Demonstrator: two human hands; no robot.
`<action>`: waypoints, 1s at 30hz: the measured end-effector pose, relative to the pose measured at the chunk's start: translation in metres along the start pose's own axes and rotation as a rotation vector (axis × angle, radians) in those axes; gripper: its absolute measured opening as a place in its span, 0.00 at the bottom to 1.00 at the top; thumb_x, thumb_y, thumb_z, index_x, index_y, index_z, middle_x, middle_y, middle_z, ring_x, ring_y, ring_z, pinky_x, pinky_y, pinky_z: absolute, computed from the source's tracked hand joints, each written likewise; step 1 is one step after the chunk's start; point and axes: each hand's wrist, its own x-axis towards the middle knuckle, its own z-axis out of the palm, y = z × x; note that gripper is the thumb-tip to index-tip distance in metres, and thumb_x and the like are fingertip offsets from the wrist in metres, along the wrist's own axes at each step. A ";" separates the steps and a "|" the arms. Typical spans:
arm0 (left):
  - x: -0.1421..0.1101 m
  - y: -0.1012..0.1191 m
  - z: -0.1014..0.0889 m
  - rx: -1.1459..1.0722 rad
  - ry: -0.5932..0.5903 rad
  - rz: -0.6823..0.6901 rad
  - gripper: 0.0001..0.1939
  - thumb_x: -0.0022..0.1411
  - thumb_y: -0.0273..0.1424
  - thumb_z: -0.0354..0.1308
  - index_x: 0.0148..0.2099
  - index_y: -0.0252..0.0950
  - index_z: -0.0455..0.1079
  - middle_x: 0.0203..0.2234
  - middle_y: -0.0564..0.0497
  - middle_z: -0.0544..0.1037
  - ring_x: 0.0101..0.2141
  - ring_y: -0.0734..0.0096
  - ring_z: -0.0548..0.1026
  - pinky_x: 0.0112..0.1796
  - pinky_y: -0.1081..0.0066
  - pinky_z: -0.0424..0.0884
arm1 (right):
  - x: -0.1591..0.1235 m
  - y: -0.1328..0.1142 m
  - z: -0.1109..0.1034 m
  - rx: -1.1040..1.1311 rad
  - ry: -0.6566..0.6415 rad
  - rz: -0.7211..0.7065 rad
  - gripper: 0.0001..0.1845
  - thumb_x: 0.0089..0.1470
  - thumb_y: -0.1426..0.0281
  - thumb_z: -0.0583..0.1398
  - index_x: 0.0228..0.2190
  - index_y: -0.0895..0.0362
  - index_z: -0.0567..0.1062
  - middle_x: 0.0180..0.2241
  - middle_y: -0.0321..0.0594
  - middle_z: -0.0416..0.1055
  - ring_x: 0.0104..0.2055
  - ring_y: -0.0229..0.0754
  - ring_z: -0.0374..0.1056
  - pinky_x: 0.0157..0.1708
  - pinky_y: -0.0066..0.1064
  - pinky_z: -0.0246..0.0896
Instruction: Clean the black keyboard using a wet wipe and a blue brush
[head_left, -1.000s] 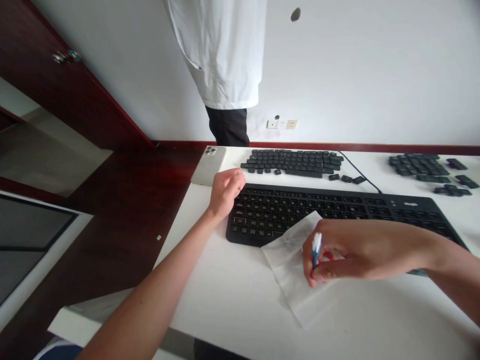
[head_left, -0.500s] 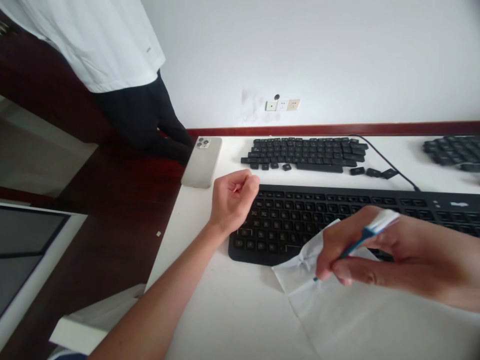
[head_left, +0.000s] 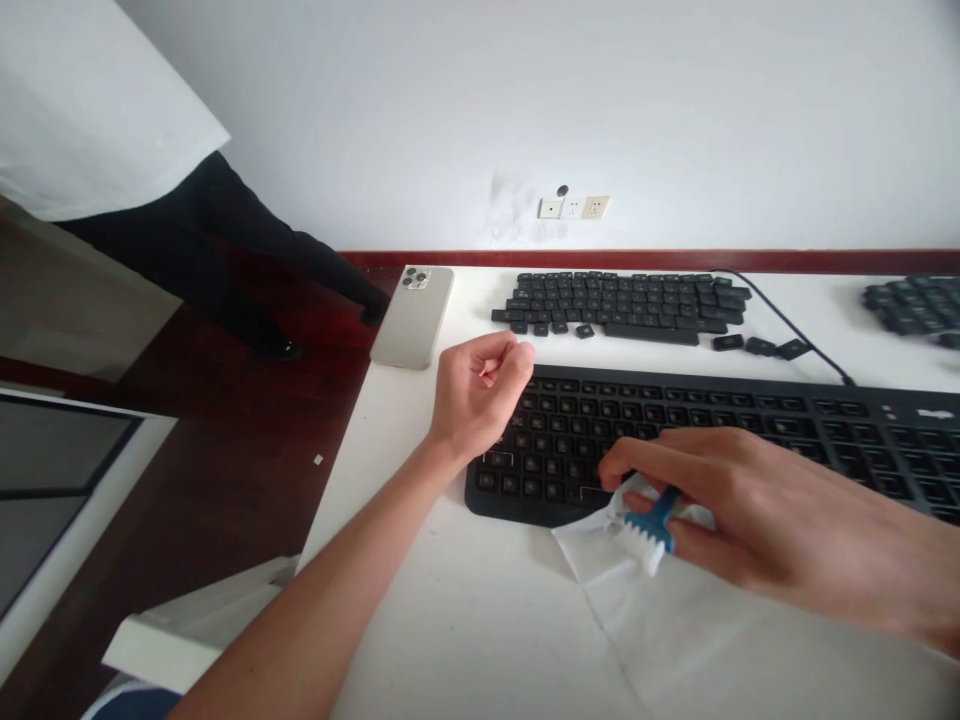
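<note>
A white table [head_left: 465,600] bears a long black plastic keyboard [head_left: 675,412], bare sockets showing; loose black keycaps [head_left: 622,300] lie behind in rows, probably preserving order. Thin white paper [head_left: 675,630] overlaps its near edge. The left hand [head_left: 480,395], loosely fisted, seemingly empty, perhaps steadies the keyboard; the right hand's [head_left: 735,500] curled fingers pinch a small blue, white-bristled brush [head_left: 656,525] above the paper.

The bare left forearm [head_left: 352,570] slants up to the left grip [head_left: 480,395], curled into an empty fist with the thumb [head_left: 515,372] uppermost; the right grip [head_left: 712,490] is palm down, index finger [head_left: 649,457] bent, right wrist [head_left: 892,575] off to the right
</note>
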 end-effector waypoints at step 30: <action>0.005 -0.008 -0.004 -0.203 0.000 -0.059 0.25 0.70 0.46 0.56 0.24 0.37 0.65 0.17 0.56 0.59 0.22 0.75 0.58 0.26 0.69 0.55 | 0.041 -0.034 -0.020 -0.121 -0.062 0.102 0.10 0.61 0.62 0.64 0.42 0.48 0.83 0.21 0.33 0.72 0.19 0.37 0.63 0.23 0.30 0.50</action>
